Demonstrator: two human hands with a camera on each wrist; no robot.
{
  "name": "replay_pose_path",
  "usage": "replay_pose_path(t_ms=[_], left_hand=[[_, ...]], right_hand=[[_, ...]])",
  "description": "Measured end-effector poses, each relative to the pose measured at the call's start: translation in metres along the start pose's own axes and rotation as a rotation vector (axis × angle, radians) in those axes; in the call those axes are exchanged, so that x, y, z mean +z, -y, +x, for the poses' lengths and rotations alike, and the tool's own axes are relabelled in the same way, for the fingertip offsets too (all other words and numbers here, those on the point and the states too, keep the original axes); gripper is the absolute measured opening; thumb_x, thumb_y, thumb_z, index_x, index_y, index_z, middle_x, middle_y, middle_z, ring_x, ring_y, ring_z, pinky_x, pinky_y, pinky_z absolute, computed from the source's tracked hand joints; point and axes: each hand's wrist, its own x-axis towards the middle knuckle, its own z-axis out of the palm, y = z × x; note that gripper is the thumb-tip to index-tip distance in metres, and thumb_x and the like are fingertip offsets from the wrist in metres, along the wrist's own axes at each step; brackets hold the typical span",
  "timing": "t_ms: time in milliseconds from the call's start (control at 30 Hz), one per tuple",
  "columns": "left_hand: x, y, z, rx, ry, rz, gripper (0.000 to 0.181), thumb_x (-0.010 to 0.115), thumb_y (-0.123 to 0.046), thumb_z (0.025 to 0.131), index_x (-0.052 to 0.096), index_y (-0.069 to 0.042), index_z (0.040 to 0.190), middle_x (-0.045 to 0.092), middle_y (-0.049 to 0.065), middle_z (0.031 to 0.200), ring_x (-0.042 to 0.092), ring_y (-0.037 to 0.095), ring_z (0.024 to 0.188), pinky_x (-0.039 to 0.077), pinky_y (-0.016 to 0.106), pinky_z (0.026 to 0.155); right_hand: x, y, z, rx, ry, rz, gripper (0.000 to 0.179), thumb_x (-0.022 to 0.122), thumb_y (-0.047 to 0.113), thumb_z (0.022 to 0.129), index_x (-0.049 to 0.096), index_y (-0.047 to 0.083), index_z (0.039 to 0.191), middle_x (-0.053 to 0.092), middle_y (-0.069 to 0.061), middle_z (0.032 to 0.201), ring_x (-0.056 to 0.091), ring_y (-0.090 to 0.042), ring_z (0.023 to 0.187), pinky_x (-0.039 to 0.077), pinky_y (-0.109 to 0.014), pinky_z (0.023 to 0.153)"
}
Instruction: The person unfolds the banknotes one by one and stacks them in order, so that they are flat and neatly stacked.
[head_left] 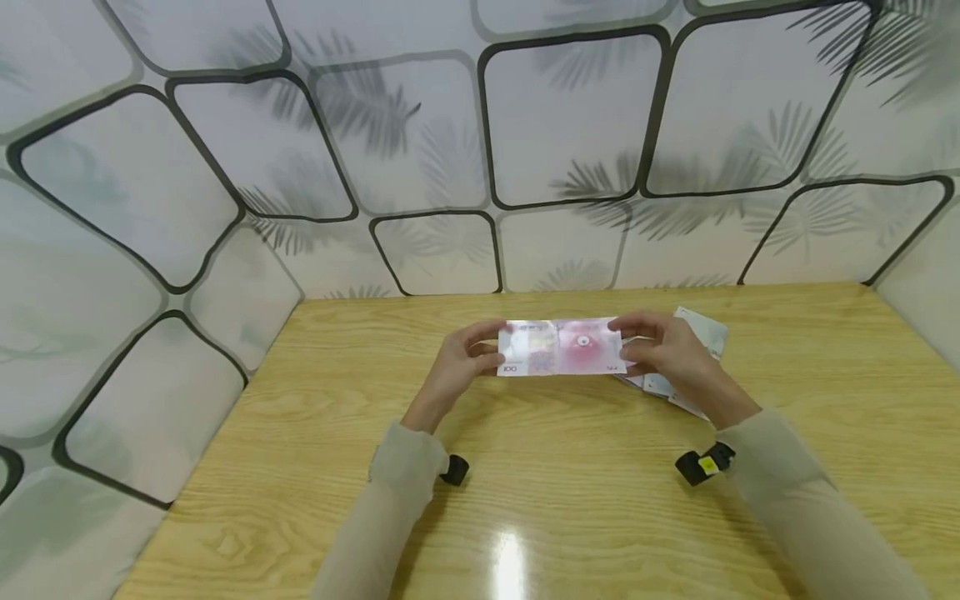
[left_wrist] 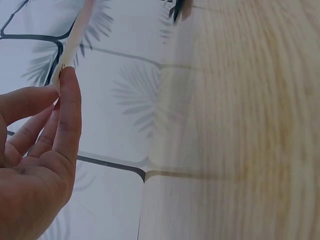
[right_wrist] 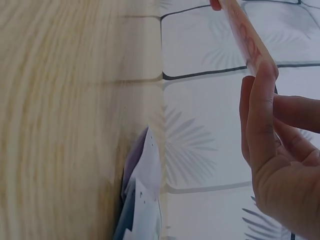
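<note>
Two bare hands hold a thin pink-and-white paper banknote stretched between them, raised off a yellow wood-grained tabletop. The left hand pinches the note's left end between thumb and fingertips, nearly closed, with just the paper between; the right hand has the right end in a similar pinch.

From the head view I get the note's broad face, pink over the right half, with a 100 upside down in the lower left corner. Neither wrist view gives me that face: each shows the note almost edge-on, a narrow slanting strip. The left wrist view makes the pinch plainer, the digits meeting at the paper's edge and the rest bent behind.

The right wrist view shows pale, loose whitish-green papers with pointed corners standing up from the tabletop; the head view has them as a flattish, fanned heap. There the right hand and wrist cross in front of the heap, so I can't count the sheets.

Long beige sleeves cover both forearms, and a small black camera sits by the left cuff, another, bearing a yellow square, by the right. Beyond the table rises a pale wall covering printed with dark rounded outlines and grey palm fronds.
</note>
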Motion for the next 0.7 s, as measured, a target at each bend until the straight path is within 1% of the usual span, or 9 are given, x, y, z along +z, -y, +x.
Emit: replay_pose_path(t_ms=[167, 267, 433, 600, 700], left_hand=[[-0.002, 0.001, -0.004, -0.020, 0.017, 0.011, 0.052, 0.062, 0.009, 0.096, 0.053, -0.002, 0.146, 0.056, 0.015, 0.141, 0.062, 0.027, 0.112, 0.059, 0.033, 0.084], [-0.004, 0.003, -0.008, -0.032, 0.022, 0.036, 0.054, 0.062, 0.010, 0.095, 0.051, -0.001, 0.147, 0.055, 0.018, 0.140, 0.062, 0.027, 0.110, 0.060, 0.032, 0.082], [-0.012, 0.006, -0.017, -0.064, 0.023, 0.074, 0.056, 0.061, 0.012, 0.094, 0.048, 0.002, 0.148, 0.055, 0.023, 0.137, 0.063, 0.025, 0.105, 0.059, 0.030, 0.078], [-0.019, 0.008, -0.023, -0.063, 0.031, 0.103, 0.056, 0.060, 0.012, 0.094, 0.046, 0.004, 0.148, 0.054, 0.025, 0.136, 0.063, 0.026, 0.105, 0.059, 0.031, 0.079], [-0.022, 0.008, -0.024, -0.069, 0.036, 0.110, 0.057, 0.061, 0.011, 0.094, 0.046, 0.004, 0.149, 0.054, 0.025, 0.136, 0.063, 0.026, 0.105, 0.059, 0.031, 0.079]], right_hand=[[0.005, -0.002, -0.005, 0.002, 0.003, -0.013, 0.042, 0.059, -0.005, 0.098, 0.048, -0.017, 0.137, 0.049, -0.027, 0.130, 0.063, -0.008, 0.086, 0.061, -0.028, 0.074], [0.010, -0.006, -0.005, 0.011, 0.011, -0.006, 0.042, 0.059, -0.006, 0.097, 0.048, -0.018, 0.136, 0.049, -0.030, 0.131, 0.063, -0.008, 0.084, 0.061, -0.028, 0.073], [0.022, -0.015, -0.004, 0.037, 0.049, 0.027, 0.043, 0.062, -0.008, 0.094, 0.049, -0.019, 0.133, 0.056, -0.024, 0.121, 0.064, -0.010, 0.082, 0.062, -0.032, 0.071], [0.029, -0.018, -0.001, 0.039, 0.096, 0.034, 0.042, 0.063, -0.010, 0.091, 0.050, -0.019, 0.130, 0.057, -0.017, 0.108, 0.062, -0.013, 0.078, 0.062, -0.036, 0.070], [0.030, -0.018, 0.001, 0.044, 0.121, 0.025, 0.042, 0.063, -0.010, 0.089, 0.051, -0.020, 0.129, 0.057, -0.016, 0.102, 0.060, -0.014, 0.075, 0.062, -0.035, 0.069]])
